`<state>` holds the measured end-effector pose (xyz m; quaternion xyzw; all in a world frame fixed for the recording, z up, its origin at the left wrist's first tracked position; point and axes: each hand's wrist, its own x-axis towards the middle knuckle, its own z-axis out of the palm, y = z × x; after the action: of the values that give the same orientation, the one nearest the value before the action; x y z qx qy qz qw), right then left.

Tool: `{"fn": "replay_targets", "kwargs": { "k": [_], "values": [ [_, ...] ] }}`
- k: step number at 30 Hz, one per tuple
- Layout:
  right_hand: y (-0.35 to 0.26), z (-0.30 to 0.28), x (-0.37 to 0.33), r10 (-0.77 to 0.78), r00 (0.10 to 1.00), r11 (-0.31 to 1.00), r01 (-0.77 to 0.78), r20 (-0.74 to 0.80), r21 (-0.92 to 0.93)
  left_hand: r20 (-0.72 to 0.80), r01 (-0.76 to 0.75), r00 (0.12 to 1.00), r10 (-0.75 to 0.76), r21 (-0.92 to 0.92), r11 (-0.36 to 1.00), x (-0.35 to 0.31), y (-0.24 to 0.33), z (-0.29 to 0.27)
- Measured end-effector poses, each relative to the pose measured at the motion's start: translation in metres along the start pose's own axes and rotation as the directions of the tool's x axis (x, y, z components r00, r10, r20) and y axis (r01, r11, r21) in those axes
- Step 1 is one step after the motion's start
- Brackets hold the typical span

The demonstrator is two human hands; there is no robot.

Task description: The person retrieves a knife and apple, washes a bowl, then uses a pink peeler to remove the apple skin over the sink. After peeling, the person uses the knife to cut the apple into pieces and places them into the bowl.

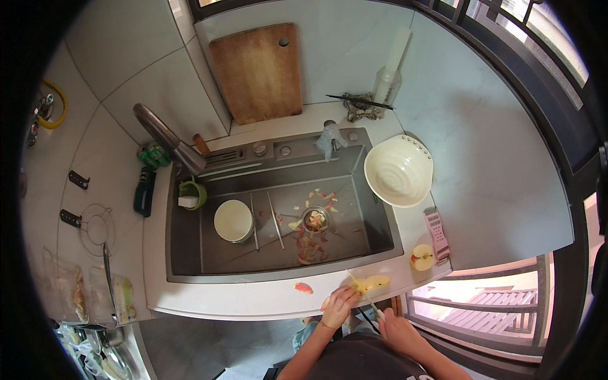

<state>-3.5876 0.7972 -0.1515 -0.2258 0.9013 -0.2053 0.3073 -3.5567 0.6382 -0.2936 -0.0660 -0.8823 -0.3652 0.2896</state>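
At the front edge of the white counter, my left hand (340,307) has its fingers closed on a peeled apple piece (360,284), partly hidden under the fingertips. My right hand (398,332) is wrapped round the pale handle of a knife (370,303). Its thin blade points away to the left and crosses the apple beside my left fingers. Just right of the blade lies another pale yellow apple piece (379,282). A bit of red-skinned apple (303,288) sits to the left on the counter. Farther right is a cut apple half (422,258), its core showing.
Behind my hands is a grey sink (215,275) with a white bowl (233,221), two chopsticks and peelings round the drain (315,220). A cream bowl (399,171) and a pink-white grater (436,233) stand right. A wooden board (256,73) leans on the wall, near the faucet (168,139).
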Motion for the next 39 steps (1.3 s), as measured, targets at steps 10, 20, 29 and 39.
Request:
{"fn": "replay_targets", "kwargs": {
  "k": [10, 20, 29, 39],
  "values": [
    [0.011, 0.020, 0.026, -0.045, 0.999, 0.999, 0.045, -0.009, -0.030, -0.052, 0.080, 0.995, -0.082, -0.042, 0.996, 0.005, -0.001, -0.002],
    [0.020, 0.039, 0.052, -0.121, 0.992, 0.991, 0.118, -0.046, -0.054, -0.151, 0.303, 0.932, -0.330, -0.180, 0.936, 0.012, -0.004, -0.001],
    [0.032, 0.049, 0.064, -0.096, 0.994, 0.995, 0.095, -0.049, -0.023, -0.136, 0.435, 0.876, -0.463, -0.192, 0.879, 0.036, 0.007, -0.022],
    [0.038, 0.047, 0.067, -0.088, 0.996, 0.996, 0.088, -0.029, 0.019, 0.329, 0.086, 0.933, -0.148, 0.195, 0.977, 0.162, -0.032, -0.039]
  ]
}}
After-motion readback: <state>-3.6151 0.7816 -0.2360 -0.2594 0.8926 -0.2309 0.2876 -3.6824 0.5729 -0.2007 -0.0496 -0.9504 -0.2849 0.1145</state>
